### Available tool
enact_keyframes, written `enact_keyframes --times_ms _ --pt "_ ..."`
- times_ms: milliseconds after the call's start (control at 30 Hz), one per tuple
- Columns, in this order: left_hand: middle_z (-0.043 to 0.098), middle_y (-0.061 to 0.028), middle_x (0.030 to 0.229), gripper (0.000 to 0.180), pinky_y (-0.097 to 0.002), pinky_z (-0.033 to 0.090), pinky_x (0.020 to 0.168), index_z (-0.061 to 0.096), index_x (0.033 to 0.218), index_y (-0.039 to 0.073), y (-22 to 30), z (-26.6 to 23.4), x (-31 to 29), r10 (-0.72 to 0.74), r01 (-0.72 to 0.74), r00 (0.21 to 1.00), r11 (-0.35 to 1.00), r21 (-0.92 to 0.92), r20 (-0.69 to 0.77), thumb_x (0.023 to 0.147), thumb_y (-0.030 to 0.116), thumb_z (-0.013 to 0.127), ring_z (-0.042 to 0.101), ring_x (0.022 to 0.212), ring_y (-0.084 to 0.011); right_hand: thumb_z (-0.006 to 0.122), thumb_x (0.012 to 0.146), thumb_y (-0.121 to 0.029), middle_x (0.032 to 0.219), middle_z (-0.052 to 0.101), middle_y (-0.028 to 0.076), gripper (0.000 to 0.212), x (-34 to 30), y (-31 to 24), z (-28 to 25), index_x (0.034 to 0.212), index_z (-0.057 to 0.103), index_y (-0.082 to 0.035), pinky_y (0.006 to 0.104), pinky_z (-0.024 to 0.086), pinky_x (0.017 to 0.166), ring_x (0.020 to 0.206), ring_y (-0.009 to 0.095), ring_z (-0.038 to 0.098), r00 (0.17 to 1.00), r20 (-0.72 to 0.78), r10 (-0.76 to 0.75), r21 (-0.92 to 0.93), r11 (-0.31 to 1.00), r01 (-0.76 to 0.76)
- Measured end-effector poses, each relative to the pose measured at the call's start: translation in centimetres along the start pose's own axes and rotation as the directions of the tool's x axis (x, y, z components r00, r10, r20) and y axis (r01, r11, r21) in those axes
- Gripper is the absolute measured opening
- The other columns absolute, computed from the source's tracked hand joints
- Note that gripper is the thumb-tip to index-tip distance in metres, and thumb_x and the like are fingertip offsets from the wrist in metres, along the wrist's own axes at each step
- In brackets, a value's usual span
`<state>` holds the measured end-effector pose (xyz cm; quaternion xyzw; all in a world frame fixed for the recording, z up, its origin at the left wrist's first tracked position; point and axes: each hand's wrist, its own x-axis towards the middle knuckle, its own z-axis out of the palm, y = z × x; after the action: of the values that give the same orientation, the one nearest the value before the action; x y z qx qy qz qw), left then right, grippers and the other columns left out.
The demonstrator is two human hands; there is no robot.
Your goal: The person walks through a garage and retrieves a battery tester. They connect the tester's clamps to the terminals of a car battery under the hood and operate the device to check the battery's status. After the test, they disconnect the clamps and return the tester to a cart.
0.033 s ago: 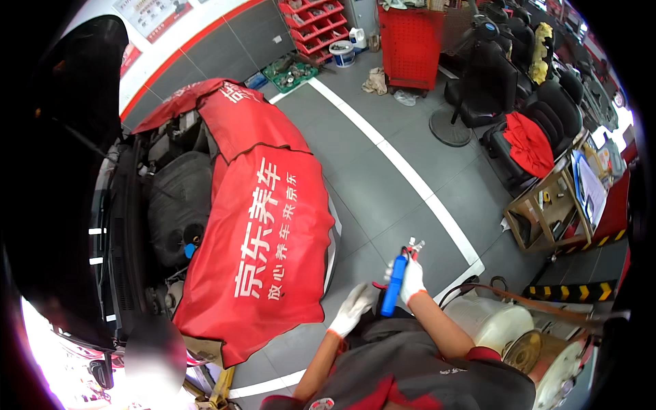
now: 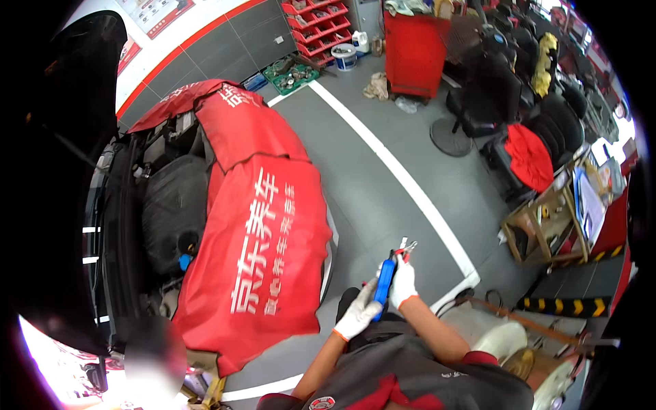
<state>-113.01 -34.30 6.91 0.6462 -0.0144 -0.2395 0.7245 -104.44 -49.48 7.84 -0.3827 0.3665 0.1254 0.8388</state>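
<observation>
A slim blue handheld device (image 2: 385, 280) is in front of my body, tilted with its dark top end away from me. My left hand (image 2: 357, 316), in a white glove, is closed around its lower part. On the device's right side my right hand (image 2: 403, 281), also gloved, grips metal clips (image 2: 408, 247) with red on them; the clips' jaws stick out past the fingers. To the left, a red protective cover (image 2: 273, 239) is draped over the front of a car with its hood up. The engine bay (image 2: 174, 212) shows a dark engine cover and a blue cap (image 2: 185, 261).
A white line (image 2: 403, 171) crosses the grey floor ahead. Beyond it are a red cabinet (image 2: 413, 58), black seats (image 2: 482, 96) and a red cloth (image 2: 528, 157). A wooden shelf unit (image 2: 543, 222) stands at right. Drums (image 2: 502, 338) and a hose are close by my right arm.
My left hand was apart from the blue device with its fingers stretched; now it has moved right and closed on the lower part. The right hand and clips have shifted slightly left.
</observation>
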Motion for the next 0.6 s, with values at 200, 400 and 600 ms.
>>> enact_keyframes --times_ms 200,400,600 --pt "0.06 -0.0159 0.124 0.084 -0.0336 0.045 0.1 0.028 0.152 0.005 9.8 -5.4 13.9 -0.066 0.133 0.967 0.955 0.265 -0.245 0.078 0.021 0.067 0.061 0.111 -0.0242 0.061 0.098 -0.026 0.081 0.063 0.004 0.019 10.7 -6.1 12.1 0.099 0.059 -0.007 0.0306 0.05 0.065 0.07 0.015 0.06 0.968 0.099 -0.23 -0.048 0.971 0.235" --pt "0.063 -0.0041 0.095 0.053 -0.0292 0.05 0.078 0.055 0.128 0.003 13.3 -16.0 29.5 -0.044 0.007 0.966 0.99 -0.144 -0.254 0.078 0.013 0.065 0.056 0.083 -0.0122 0.054 0.1 -0.026 0.079 0.063 0.007 0.022 24.0 -17.3 20.3 0.107 0.057 -0.005 0.0303 0.046 0.048 0.062 0.017 0.061 0.969 0.056 -0.241 -0.222 0.943 0.248" --pt "0.065 -0.0036 0.099 0.038 -0.0283 0.049 0.084 0.06 0.117 0.002 24.9 -28.4 40.2 0.004 -0.102 0.924 0.967 -0.235 -0.382 0.082 0.014 0.07 0.058 0.091 -0.0104 0.051 0.102 -0.023 0.077 0.057 0.005 0.02 34.5 -32.7 26.7 0.103 0.058 -0.004 0.027 0.044 0.059 0.063 0.014 0.053 0.834 -0.033 -0.551 0.049 0.832 0.552"
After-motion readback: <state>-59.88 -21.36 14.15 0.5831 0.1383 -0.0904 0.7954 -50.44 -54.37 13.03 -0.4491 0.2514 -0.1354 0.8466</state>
